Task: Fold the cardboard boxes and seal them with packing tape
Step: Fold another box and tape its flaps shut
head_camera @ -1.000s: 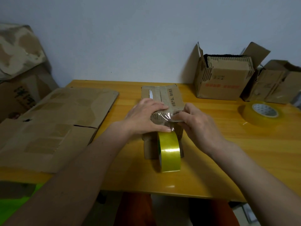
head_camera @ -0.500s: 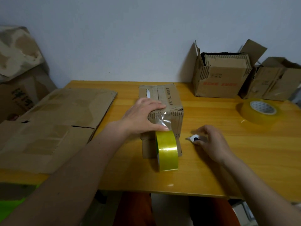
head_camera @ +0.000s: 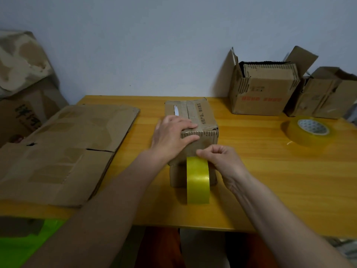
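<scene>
A person sat at a yellow wooden table (head_camera: pixel 270 190), seen from above through a head-worn camera, with both bare forearms reaching forward. A small cardboard box (head_camera: pixel 204 120) stood near the middle of the table, its top flaps folded shut and printed with dark characters. The left hand (head_camera: pixel 172 134) lay flat over the near left part of the box top, fingers straight and pressing down, the thumb stretched across the upper edge of the front face. A roll of yellow packing tape (head_camera: pixel 198 180) stood on its edge against the front of the box, directly below both hands and touching the tabletop. The right hand (head_camera: pixel 220 161) was at the top of that roll, just right of the left thumb, with its fingers curled and the thumb and forefinger pinched together at the tape where it met the box front. Whether anything else was in that pinch could not be told.

A large sheet of flattened cardboard (head_camera: pixel 63 151) covered the left side of the table. At the far right, against the wall, stood an open box (head_camera: pixel 260 97) filled with folded cardboard, and another box (head_camera: pixel 328 97) beside it. A second tape roll (head_camera: pixel 307 130) lay flat in front of them, well apart from the hands.
</scene>
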### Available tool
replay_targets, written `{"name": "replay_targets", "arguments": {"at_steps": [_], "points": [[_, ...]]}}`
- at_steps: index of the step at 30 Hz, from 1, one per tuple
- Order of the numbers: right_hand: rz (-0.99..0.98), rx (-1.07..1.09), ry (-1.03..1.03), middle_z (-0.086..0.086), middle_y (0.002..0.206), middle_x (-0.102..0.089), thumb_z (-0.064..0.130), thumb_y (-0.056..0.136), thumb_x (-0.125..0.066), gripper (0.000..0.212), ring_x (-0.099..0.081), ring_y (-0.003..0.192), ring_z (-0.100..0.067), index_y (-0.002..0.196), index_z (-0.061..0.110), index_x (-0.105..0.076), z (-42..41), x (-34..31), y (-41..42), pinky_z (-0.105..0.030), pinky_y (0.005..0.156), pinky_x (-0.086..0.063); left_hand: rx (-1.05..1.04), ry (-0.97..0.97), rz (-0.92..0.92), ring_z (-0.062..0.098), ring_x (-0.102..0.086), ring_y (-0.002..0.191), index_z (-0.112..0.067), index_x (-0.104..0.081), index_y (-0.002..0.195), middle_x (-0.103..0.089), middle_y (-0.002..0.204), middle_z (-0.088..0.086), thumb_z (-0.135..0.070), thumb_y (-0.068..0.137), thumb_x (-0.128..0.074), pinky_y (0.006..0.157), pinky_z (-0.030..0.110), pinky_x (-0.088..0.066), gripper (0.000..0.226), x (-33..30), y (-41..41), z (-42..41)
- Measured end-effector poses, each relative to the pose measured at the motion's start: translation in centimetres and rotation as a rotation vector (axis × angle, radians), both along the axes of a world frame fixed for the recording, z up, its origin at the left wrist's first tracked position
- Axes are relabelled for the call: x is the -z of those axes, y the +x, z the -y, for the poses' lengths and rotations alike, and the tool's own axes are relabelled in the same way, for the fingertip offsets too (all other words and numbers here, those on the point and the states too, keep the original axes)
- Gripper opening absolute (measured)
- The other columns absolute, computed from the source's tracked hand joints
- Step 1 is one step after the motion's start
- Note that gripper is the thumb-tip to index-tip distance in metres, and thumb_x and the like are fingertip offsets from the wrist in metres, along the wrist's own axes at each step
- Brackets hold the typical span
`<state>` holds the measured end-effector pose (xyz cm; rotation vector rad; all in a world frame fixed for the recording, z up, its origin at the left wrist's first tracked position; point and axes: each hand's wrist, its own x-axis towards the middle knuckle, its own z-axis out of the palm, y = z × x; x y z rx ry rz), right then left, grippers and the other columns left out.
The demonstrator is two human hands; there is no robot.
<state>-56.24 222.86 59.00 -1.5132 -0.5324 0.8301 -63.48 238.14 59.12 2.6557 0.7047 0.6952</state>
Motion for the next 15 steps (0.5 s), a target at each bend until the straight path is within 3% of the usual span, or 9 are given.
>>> {"name": "replay_targets", "arguments": {"at_steps": [5, 8, 11, 13, 15], "points": [[0.059, -0.080, 0.032, 0.000, 0.065, -0.067, 0.012, 0.077, -0.075, 0.013, -0.061, 0.064, -0.008, 0.065, 0.013, -0.070, 1.2, 0.0, -0.3, -0.023, 0.064, -0.047, -0.039, -0.035, 0.113, 0.010, -0.037, 0.123, -0.036, -0.065, 0.121, -0.057, 0.130, -0.019, -0.048, 0.075, -0.074, 0.095, 0.027, -0.032, 0.048, 0.7, 0.5, 0.1], [0.054, -0.099, 0.074, 0.002, 0.063, -0.066, 0.012, 0.078, -0.074, 0.012, -0.059, 0.057, -0.003, 0.066, 0.014, -0.071, 1.7, 0.1, -0.3, -0.016, 0.051, -0.044, -0.026, -0.013, 0.034, 0.012, -0.036, 0.127, -0.038, -0.060, 0.125, -0.054, 0.134, -0.018, -0.046, 0.071, -0.078, 0.106, 0.038, -0.030, 0.058, 0.5, 0.2, 0.1], [0.058, -0.109, 0.093, 0.001, 0.063, -0.066, 0.011, 0.078, -0.074, 0.010, -0.059, 0.056, -0.003, 0.068, 0.011, -0.071, 1.9, 0.2, -0.3, -0.014, 0.050, -0.044, -0.058, 0.020, -0.025, 0.011, -0.036, 0.128, -0.040, -0.062, 0.123, -0.054, 0.133, -0.018, -0.066, 0.071, -0.067, 0.116, 0.053, -0.012, 0.058, 0.0, 0.3, 0.1], [0.074, -0.102, 0.093, 0.001, 0.062, -0.066, 0.011, 0.078, -0.074, 0.010, -0.059, 0.057, -0.004, 0.068, 0.010, -0.071, 1.9, 0.3, -0.4, -0.015, 0.051, -0.044, -0.100, 0.076, 0.008, 0.013, -0.044, 0.124, -0.036, -0.068, 0.114, -0.062, 0.124, -0.014, -0.070, 0.074, -0.059, 0.116, 0.053, -0.006, 0.053, -0.3, 0.9, 0.4], [0.065, -0.105, 0.099, 0.002, 0.059, -0.065, 0.010, 0.078, -0.074, 0.011, -0.057, 0.052, -0.003, 0.068, 0.009, -0.071, 2.0, 0.4, -0.4, -0.014, 0.049, -0.043, -0.101, 0.146, 0.035, 0.015, -0.049, 0.119, -0.030, -0.070, 0.112, -0.065, 0.120, -0.011, -0.064, 0.076, -0.063, 0.117, 0.047, -0.014, 0.050, -0.3, 1.5, 0.8]]}}
